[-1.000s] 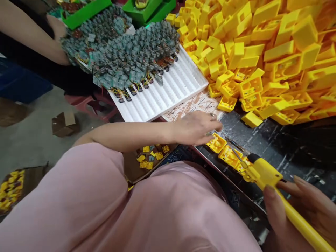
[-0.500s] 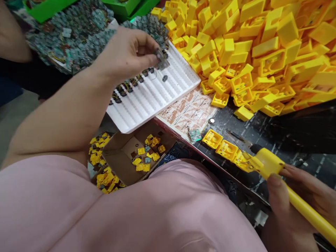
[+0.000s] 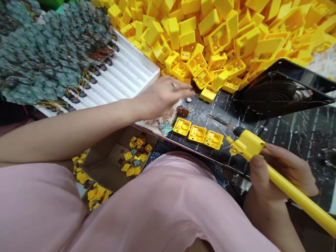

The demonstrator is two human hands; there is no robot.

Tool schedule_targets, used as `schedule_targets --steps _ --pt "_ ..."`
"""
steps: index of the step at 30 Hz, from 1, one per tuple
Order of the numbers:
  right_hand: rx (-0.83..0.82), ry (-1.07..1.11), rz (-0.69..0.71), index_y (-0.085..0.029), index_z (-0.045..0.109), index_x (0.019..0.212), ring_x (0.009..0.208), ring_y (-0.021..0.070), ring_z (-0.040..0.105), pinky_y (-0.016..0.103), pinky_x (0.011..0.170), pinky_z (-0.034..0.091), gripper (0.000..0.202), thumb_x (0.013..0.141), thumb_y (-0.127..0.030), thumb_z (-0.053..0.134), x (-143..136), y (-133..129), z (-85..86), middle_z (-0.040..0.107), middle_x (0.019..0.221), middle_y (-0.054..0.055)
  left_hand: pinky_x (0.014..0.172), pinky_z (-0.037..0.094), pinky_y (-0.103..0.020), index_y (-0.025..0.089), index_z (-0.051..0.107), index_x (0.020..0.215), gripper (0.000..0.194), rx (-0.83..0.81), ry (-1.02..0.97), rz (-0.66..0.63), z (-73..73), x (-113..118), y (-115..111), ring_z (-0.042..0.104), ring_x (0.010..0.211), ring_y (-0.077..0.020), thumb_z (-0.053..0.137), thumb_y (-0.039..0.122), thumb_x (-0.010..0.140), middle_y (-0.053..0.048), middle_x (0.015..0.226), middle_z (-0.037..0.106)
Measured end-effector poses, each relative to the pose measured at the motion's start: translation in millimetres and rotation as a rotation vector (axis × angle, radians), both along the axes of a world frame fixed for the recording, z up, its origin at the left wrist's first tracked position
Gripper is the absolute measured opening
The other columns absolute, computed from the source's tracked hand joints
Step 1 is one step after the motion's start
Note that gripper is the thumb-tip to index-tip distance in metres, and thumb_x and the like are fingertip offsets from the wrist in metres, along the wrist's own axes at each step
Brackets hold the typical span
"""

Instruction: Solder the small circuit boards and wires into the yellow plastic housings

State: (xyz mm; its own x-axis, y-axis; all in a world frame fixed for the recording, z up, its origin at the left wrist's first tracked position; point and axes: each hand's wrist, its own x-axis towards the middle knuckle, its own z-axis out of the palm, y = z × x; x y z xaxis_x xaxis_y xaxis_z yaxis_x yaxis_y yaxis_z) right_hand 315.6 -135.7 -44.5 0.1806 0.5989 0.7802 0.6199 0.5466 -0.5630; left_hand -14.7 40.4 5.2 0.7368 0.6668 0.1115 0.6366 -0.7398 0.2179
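My left hand (image 3: 164,96) is held over the table beside the yellow pile, back up, fingers stretched to the right and somewhat blurred. Just below its fingertips lie a brown circuit board (image 3: 183,111) and a small round metal part (image 3: 188,99). A green circuit board (image 3: 165,127) rests by the table edge. Three open yellow housings (image 3: 197,133) stand in a row to its right. My right hand (image 3: 273,171) is wrapped round a yellow soldering tool (image 3: 246,143), whose dark metal tip points left above the black surface.
Yellow housings (image 3: 217,38) are heaped at the back. A white ribbed tray (image 3: 131,70) bears many green boards (image 3: 39,59) at the left. A black fan (image 3: 273,91) stands at the right. Below the table edge is a cardboard box (image 3: 102,161) with yellow pieces.
My left hand has moved right, from above the white tray to the table, and no longer holds the wired board. A brown board now lies there. The view has shifted right.
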Motion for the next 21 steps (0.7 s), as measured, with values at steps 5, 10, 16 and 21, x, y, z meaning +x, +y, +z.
schedule_targets --steps 5,10,16,21 --pt "0.004 0.020 -0.023 -0.030 0.089 0.128 0.060 0.0209 0.078 0.029 0.053 0.066 0.045 0.084 -0.027 0.099 0.5 3.4 -1.5 0.088 0.090 0.003 0.103 0.061 -0.042 0.022 0.087 0.115 0.034 -0.107 -0.038 0.193 -8.6 2.0 26.2 0.081 0.109 -0.0281 0.060 0.040 0.106 -0.006 0.107 0.086" --pt "-0.028 0.024 -0.054 -0.028 0.089 0.125 0.064 0.0215 0.080 0.030 0.056 0.068 0.043 0.083 -0.025 0.099 3.3 -0.2 -2.7 0.088 0.093 0.003 0.104 0.059 -0.051 0.020 0.087 0.098 0.034 -0.107 0.138 0.147 -6.4 49.7 18.5 0.080 0.111 -0.0365 0.068 0.049 0.098 -0.007 0.092 0.081" --pt "-0.070 0.018 -0.061 -0.030 0.087 0.132 0.070 0.0187 0.081 0.026 0.062 0.067 0.047 0.087 -0.023 0.097 4.7 -7.1 -0.4 0.088 0.096 0.001 0.109 0.054 -0.061 0.017 0.083 0.086 0.018 -0.034 0.300 0.010 -15.5 75.2 9.6 0.080 0.110 -0.0391 0.069 0.026 0.092 -0.011 0.090 0.083" --pt "-0.078 0.034 -0.045 -0.029 0.087 0.133 0.073 0.0176 0.082 0.024 0.066 0.067 0.049 0.086 -0.020 0.098 4.4 -9.6 2.0 0.089 0.098 0.003 0.115 0.052 -0.054 0.021 0.089 0.115 0.033 -0.089 0.153 0.018 5.2 30.6 37.5 0.075 0.096 -0.0232 0.058 0.028 0.108 -0.006 0.104 0.089"
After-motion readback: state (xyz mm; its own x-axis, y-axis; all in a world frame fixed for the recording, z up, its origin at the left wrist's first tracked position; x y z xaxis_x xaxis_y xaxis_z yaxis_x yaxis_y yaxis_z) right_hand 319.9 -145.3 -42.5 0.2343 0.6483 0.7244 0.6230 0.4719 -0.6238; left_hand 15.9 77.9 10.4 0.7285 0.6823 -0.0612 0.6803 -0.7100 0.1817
